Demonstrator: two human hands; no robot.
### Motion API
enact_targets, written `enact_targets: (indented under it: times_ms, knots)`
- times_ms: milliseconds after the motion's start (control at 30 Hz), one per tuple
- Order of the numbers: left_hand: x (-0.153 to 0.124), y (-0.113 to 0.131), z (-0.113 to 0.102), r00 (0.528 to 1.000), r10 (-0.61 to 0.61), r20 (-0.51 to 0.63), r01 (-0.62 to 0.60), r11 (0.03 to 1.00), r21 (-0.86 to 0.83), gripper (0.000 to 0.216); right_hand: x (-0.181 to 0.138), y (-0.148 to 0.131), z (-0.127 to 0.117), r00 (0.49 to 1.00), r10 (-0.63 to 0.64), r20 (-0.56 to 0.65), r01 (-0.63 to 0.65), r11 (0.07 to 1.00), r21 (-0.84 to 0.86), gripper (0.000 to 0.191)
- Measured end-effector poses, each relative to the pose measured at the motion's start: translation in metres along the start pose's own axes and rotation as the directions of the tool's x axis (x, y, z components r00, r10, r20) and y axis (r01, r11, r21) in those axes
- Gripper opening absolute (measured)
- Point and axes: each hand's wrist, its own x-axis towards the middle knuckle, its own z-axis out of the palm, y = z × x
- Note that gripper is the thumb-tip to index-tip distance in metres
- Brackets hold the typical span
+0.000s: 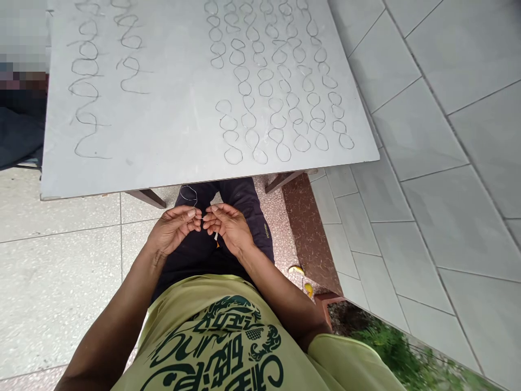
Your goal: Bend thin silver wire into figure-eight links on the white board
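Note:
Close together above my lap, just off the table's front edge, my left hand (179, 225) and my right hand (228, 225) pinch one thin wire (188, 187). A round loop of the wire stands up past my left fingertips, and a short stretch spans the gap between the hands. Both sets of fingers are closed. On the grey table (171, 141) lie several figure-eight wire pieces (254, 146) in columns to the right. Looser S-shaped wires (87, 122) form columns on the left.
A tiled wall (431, 206) runs along the table's right side. Table legs (146, 196) show beneath the front edge. Yellow objects (308, 289) lie on the floor at right, near green plants (391, 347). Dark cloth (20, 130) is at the far left.

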Motion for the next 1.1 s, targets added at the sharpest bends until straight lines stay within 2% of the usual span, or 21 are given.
enact_targets:
  times_ms: [167,433,533,667,800,900,967,1100]
  knots:
    - [-0.002,0.002,-0.002,1.0,0.023,0.005,-0.024,0.991,0.129,0.022,0.0,0.002,-0.003,0.998,0.067,0.014,-0.065,0.993,-0.098,0.037]
    - [-0.004,0.01,-0.013,0.981,0.044,0.191,-0.115,0.919,0.377,0.023,0.002,0.003,-0.006,0.992,0.13,0.001,-0.128,0.982,-0.141,0.037]
    - [-0.006,0.011,-0.012,0.975,0.045,0.218,-0.141,0.884,0.446,0.023,0.007,-0.001,-0.007,0.992,0.127,-0.013,-0.128,0.979,-0.157,0.034]
    - [-0.008,0.009,-0.009,0.984,0.104,0.147,-0.162,0.869,0.468,0.023,0.012,-0.004,-0.004,0.994,0.111,-0.025,-0.114,0.98,-0.161,0.032]
    - [-0.006,0.009,-0.006,0.994,0.091,0.052,-0.104,0.929,0.354,0.026,0.01,-0.001,-0.001,1.0,0.013,-0.025,-0.016,0.99,-0.138,0.034]
    - [-0.005,0.012,-0.003,0.996,0.086,0.028,-0.09,0.946,0.311,0.035,0.008,0.002,-0.002,0.998,-0.047,-0.035,0.04,0.985,-0.165,0.035]
    - [-0.006,0.015,0.0,0.991,0.132,0.014,-0.13,0.946,0.298,0.039,0.007,0.003,-0.003,0.996,-0.076,-0.043,0.067,0.98,-0.188,0.035]
    - [-0.006,0.017,0.007,0.957,0.267,-0.117,-0.24,0.95,0.201,0.022,0.005,0.001,-0.004,0.996,-0.081,-0.041,0.071,0.978,-0.196,0.036]
